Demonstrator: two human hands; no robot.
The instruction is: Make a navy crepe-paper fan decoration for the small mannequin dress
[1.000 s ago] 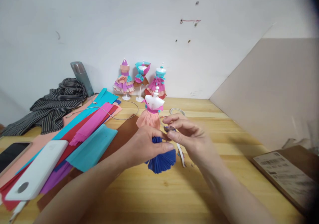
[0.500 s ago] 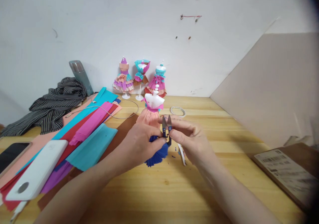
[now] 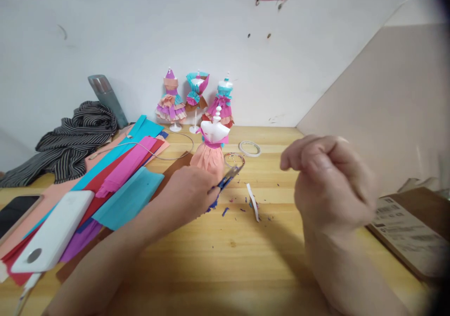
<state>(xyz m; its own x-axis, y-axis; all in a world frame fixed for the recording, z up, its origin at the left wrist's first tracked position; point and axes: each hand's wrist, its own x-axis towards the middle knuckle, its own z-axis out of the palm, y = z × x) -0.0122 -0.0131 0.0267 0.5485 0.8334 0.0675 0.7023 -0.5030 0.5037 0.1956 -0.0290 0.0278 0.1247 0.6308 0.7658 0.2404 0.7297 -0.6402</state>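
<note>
My left hand [image 3: 191, 189] is closed on a pair of small blue thread snips [image 3: 230, 177], whose metal blades point up and to the right. Below its fingers a bit of dark blue pleated paper [image 3: 213, 205] peeks out, mostly hidden by the hand. My right hand [image 3: 328, 184] is raised to the right with its fingers curled in; whatever they may hold is hidden. Just behind my left hand stands a small white dress form [image 3: 215, 131] with a pink band and a peach pleated paper skirt [image 3: 208, 159].
Three dressed forms [image 3: 171, 105] stand by the wall. Coloured crepe paper [image 3: 130, 196], a white power bank [image 3: 52, 231], a phone [image 3: 19, 213] and striped cloth [image 3: 75, 140] lie left. A tape roll [image 3: 249, 142], white strip [image 3: 252, 201] and blue scraps [image 3: 225, 211] lie centrally; a cardboard parcel [image 3: 411, 231] right.
My right hand has left the snips and moved right and nearer, its fingers curling in. The snips are now in my left hand, tilted to the right. The view has tipped slightly downward.
</note>
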